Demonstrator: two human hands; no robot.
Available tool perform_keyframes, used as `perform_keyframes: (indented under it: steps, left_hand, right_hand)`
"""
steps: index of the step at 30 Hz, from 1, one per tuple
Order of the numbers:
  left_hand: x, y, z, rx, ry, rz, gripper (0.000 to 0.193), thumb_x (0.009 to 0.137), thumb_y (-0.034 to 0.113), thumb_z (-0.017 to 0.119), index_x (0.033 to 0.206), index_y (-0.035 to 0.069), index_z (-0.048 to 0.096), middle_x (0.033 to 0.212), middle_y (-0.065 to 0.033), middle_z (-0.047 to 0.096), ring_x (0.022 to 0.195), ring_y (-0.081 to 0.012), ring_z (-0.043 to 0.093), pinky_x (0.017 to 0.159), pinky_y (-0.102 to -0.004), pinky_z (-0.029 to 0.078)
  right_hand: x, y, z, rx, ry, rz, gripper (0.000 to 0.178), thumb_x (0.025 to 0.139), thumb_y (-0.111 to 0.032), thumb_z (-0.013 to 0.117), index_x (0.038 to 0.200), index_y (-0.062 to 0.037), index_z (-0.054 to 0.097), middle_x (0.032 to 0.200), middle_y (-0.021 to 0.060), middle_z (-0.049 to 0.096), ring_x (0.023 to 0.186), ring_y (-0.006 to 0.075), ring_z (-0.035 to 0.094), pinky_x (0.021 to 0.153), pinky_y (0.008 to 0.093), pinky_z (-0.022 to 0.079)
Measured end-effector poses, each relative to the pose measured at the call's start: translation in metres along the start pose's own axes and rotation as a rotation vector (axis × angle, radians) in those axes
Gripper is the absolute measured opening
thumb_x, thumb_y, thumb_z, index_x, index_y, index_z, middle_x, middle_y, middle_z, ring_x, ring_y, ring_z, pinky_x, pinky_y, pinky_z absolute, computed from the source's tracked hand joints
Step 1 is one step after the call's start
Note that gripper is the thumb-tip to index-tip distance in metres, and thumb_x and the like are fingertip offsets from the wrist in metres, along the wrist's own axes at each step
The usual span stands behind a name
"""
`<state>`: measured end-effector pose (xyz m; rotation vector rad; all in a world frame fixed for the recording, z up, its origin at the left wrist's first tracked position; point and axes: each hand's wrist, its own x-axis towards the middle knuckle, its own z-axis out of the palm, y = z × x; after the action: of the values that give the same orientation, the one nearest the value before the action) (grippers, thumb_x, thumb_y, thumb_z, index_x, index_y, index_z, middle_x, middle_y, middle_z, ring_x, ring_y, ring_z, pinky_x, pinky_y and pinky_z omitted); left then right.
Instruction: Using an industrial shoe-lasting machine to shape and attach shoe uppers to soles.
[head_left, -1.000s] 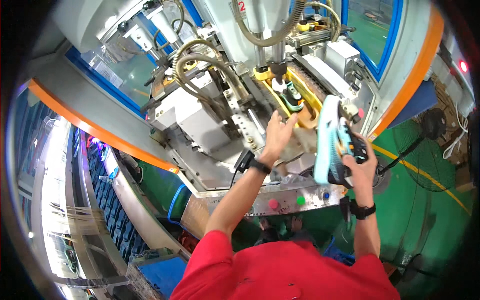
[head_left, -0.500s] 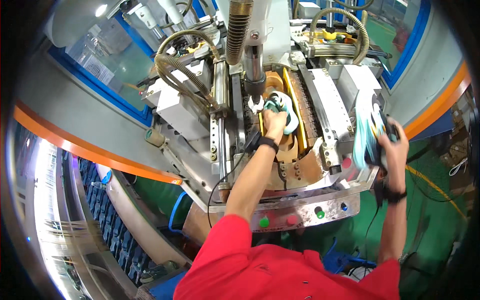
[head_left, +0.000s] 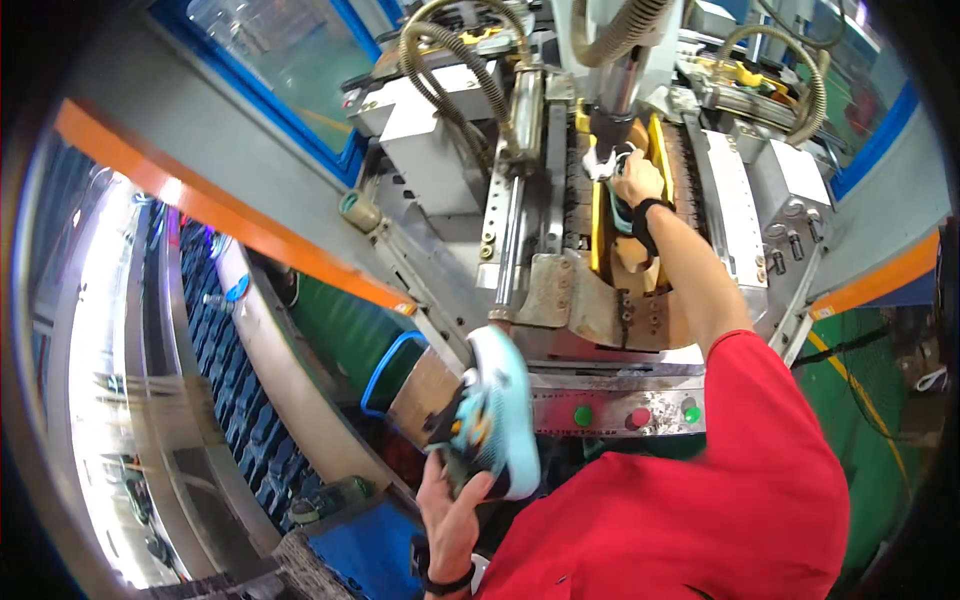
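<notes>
At the lower middle, my left hand [head_left: 452, 508] grips a light-blue and white sneaker [head_left: 508, 405] by its dark collar; the shoe is raised in front of the machine. Further off, my right hand [head_left: 637, 180] is inside the machine, its fingers closed over a second sneaker [head_left: 620, 212] that is mostly hidden beneath the hand. That shoe sits between two yellow side plates [head_left: 597, 232]. A dark vertical ram [head_left: 611, 127] stands just above it, with a crumpled white piece [head_left: 598, 165] at its lower end.
A metal front panel with a green button [head_left: 583, 415] and a red button [head_left: 639, 418] faces me. A chrome rod [head_left: 512, 240] runs along the machine's left side. At left is a conveyor with a dark ridged belt [head_left: 235, 400]; a dark shoe [head_left: 330, 500] lies beside a blue surface.
My left hand has left the machine and come down toward me with a sneaker. My right hand has moved from the right side into the machine. The view has shifted leftward.
</notes>
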<state>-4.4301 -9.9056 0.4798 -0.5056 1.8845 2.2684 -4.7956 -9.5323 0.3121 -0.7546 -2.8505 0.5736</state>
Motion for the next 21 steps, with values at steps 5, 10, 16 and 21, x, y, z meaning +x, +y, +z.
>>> perform_keyframes:
  steps: [5,10,16,21]
  left_hand:
    - [-0.067,-0.042,-0.039,-0.212,0.434,0.054,0.046,0.084,-0.006,0.059,0.128,-0.004,0.048,0.111,-0.0083,0.06,0.098,-0.017,0.06,0.087,-0.0297,0.049]
    - [-0.116,-0.101,-0.049,-0.297,0.744,0.01,0.034,0.085,-0.001,0.06,0.118,0.0,0.058,0.107,-0.0074,0.064,0.097,-0.0187,0.063,0.085,-0.0312,0.05]
    - [-0.146,-0.148,-0.048,-0.443,0.66,-0.071,0.033,0.085,0.001,0.066,0.116,-0.005,0.056,0.104,-0.0073,0.063,0.092,-0.0157,0.062,0.084,-0.03,0.051]
    - [-0.219,-0.188,-0.064,-0.512,0.857,-0.179,0.039,0.082,0.002,0.071,0.116,-0.005,0.056,0.1,-0.0069,0.062,0.083,-0.0157,0.063,0.071,-0.029,0.054]
  right_hand:
    - [-0.023,0.003,-0.01,-0.04,-0.035,-0.112,0.052,0.08,-0.023,0.064,0.119,0.0026,0.042,0.109,0.0306,0.061,0.1,0.0405,0.064,0.082,0.0519,0.053]
    - [-0.263,-0.026,-0.051,0.416,0.025,-0.929,0.02,0.084,-0.005,0.06,0.103,-0.0016,0.063,0.098,0.0193,0.064,0.095,0.0367,0.059,0.082,0.0432,0.048]
    - [-0.348,0.044,0.11,0.281,-0.333,-1.156,0.015,0.083,-0.009,0.058,0.097,-0.0037,0.059,0.101,0.0182,0.058,0.102,0.0384,0.053,0.088,0.0461,0.043]
    - [-0.347,0.049,0.141,0.374,-0.385,-1.191,0.016,0.081,-0.005,0.055,0.097,-0.0017,0.058,0.096,0.0198,0.055,0.097,0.0391,0.051,0.087,0.0454,0.041]
